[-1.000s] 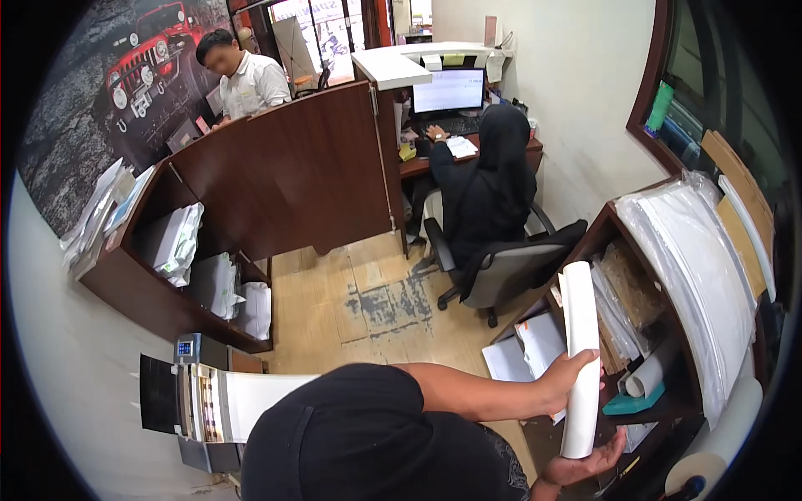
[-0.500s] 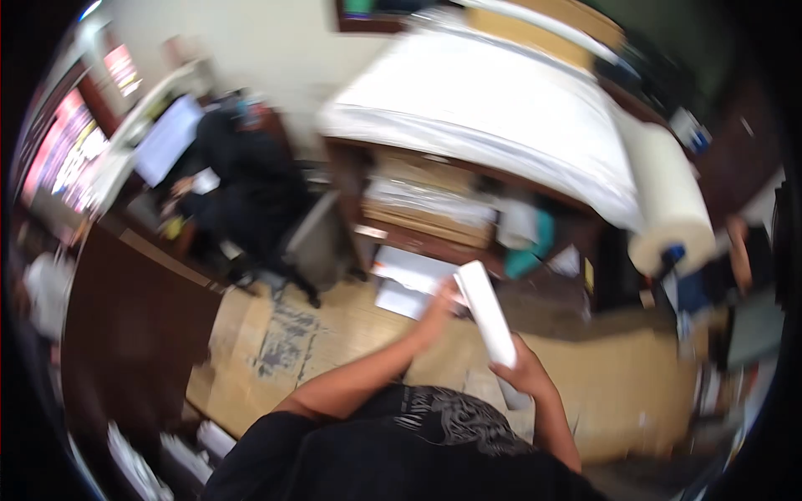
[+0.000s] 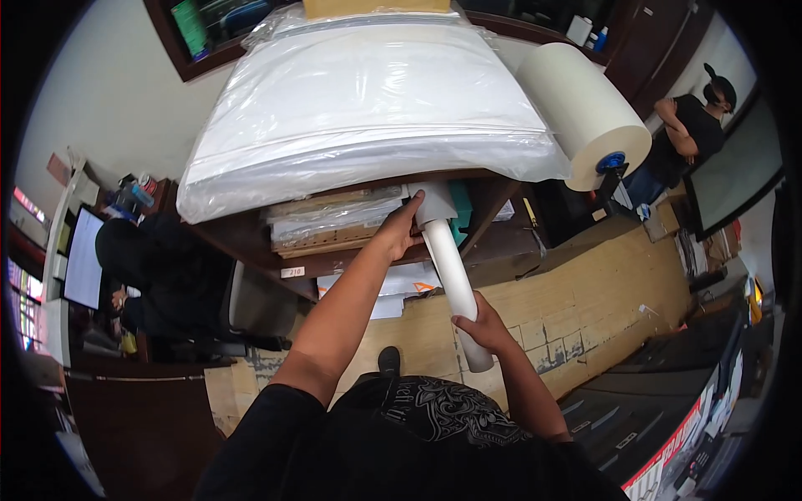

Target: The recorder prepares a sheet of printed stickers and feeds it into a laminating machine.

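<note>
My right hand (image 3: 484, 326) grips a long white paper roll (image 3: 453, 271) near its lower end, fingers wrapped round it. The roll slants away from me, its far end at the opening of a dark wooden shelf (image 3: 493, 213). My left hand (image 3: 405, 230) reaches to that opening, curled against a second, greyish-white roll (image 3: 433, 202) that lies inside, beside a teal item (image 3: 461, 213). The left thumb shows on this second roll; what the other fingers grip is partly hidden.
Plastic-wrapped white sheets (image 3: 376, 92) cover the shelf top. A large film roll (image 3: 585, 117) stands at right on a blue-hubbed holder. Wrapped stacks (image 3: 342, 221) fill the shelf. One person (image 3: 697, 125) stands far right; another (image 3: 167, 267) sits at left by a monitor (image 3: 83, 259).
My view has turned right and come closer to the shelf. The left hand has moved from beside the long roll's upper end to the second roll; the right hand still holds the long one.
</note>
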`<act>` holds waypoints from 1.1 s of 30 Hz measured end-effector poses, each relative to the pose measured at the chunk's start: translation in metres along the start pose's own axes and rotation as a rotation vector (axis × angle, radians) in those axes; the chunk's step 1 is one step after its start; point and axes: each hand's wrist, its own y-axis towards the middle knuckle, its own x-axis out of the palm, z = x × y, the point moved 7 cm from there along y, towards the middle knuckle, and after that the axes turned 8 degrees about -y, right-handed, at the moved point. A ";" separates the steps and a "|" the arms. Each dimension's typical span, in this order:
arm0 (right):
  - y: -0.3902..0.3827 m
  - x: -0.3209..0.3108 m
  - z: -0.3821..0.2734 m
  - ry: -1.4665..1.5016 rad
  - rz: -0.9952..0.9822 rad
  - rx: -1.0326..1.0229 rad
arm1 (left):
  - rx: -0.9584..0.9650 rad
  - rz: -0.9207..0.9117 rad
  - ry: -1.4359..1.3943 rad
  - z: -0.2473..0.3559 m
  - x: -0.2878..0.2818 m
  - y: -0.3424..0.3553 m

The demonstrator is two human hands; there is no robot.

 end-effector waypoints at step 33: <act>-0.086 0.048 0.121 0.759 0.479 -0.038 | 0.351 -0.136 0.135 -0.040 0.034 -0.071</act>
